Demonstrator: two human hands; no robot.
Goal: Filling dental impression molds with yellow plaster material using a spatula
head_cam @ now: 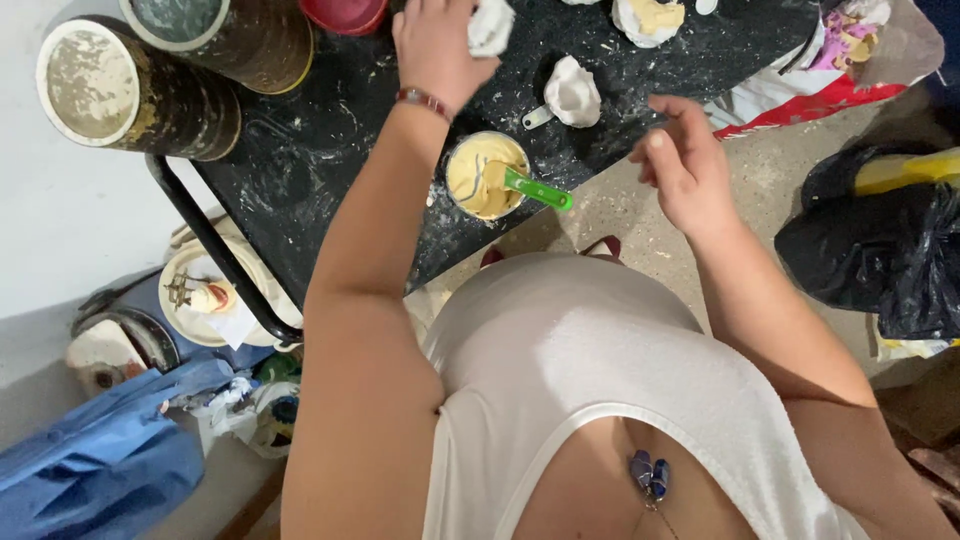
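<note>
The black table (300, 150) carries everything, and its near edge is the risk: the small cup of yellow paste (485, 175) sits just beside that edge, its green spoon (537, 188) jutting out over the floor. A brush from the forearm above it, or from the right hand (685, 170), could likely tip cup and spoon off. The right hand hangs open off the table, fingers loosely curled, holding nothing. The left hand (435, 45) is closed around a white lump (490, 25) at the far side of the table; a loose grip could drop it onto the other pieces.

Counted: two large paint-crusted cans (130, 90) at the table's left corner, one red bowl (345, 12), one white scoop-shaped piece (570, 95), one white piece holding yellow paste (648, 20), one cup, one spoon.
</note>
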